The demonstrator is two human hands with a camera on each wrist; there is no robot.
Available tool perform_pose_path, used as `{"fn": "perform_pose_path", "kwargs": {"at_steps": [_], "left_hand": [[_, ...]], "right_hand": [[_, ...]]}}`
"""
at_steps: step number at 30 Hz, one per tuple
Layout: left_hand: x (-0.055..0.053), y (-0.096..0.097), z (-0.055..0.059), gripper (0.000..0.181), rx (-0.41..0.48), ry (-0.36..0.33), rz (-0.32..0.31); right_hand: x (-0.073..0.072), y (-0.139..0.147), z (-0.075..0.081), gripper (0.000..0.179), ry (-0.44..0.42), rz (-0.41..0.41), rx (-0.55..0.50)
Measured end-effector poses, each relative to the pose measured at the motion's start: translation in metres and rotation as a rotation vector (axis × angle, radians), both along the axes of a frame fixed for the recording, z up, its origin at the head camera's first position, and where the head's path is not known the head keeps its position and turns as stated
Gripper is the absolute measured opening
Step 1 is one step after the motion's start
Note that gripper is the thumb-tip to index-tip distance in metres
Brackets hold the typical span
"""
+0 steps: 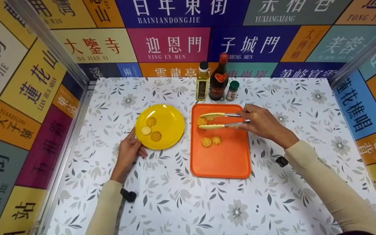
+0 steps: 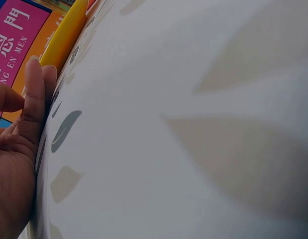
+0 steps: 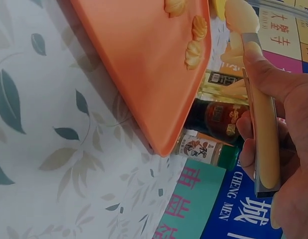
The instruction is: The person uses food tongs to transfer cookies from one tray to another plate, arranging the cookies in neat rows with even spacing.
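Observation:
My right hand point(image 1: 260, 121) holds metal tongs point(image 1: 233, 124) with pale yellow tips over the upper part of an orange tray point(image 1: 220, 163). The tips stand apart, on either side of a swirled cookie point(image 1: 202, 121); whether both touch it I cannot tell. Lower on the tray lie two more swirled cookies, a larger one point(image 1: 206, 142) beside a smaller one point(image 1: 216, 140). My left hand point(image 1: 130, 150) rests on the table, its fingers point(image 2: 33, 94) extended against the rim of a yellow plate point(image 1: 171, 130). Three round cookies lie on that plate, a pale one point(image 1: 146, 130) among them.
Behind the tray stand an oil bottle point(image 1: 202, 83), a dark red-capped bottle point(image 1: 219, 80) and a small green-capped jar point(image 1: 232, 91). The table point(image 1: 175, 202) has a leaf-patterned cover. Walls of coloured street signs point(image 1: 171, 44) enclose it at the back and sides.

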State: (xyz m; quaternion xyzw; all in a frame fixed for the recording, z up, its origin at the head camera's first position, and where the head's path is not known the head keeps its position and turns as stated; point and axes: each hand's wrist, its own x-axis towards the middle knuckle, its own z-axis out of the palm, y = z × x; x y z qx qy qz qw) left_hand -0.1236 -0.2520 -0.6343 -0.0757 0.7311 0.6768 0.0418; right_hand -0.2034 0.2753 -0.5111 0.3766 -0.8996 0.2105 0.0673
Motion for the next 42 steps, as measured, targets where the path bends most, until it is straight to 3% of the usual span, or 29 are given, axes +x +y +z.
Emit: {"fn": "perform_pose_path", "kwargs": {"at_steps": [17,27,42], "left_hand": [[0.001,0.002,0.005,0.073,0.008,-0.053,0.019],[0.001,0.003,0.004,0.069,0.012,0.031,0.014],[0.001,0.002,0.003,0.069,0.053,-0.022,0.010]], "right_hand": [[-0.014,-0.032,0.002,0.042,-0.005,0.013,-0.057],[-0.020,-0.051,-0.002,0.044,-0.013,0.036,-0.073],[-0.028,-0.070,-0.006,0.041,-0.032,0.055,-0.076]]}}
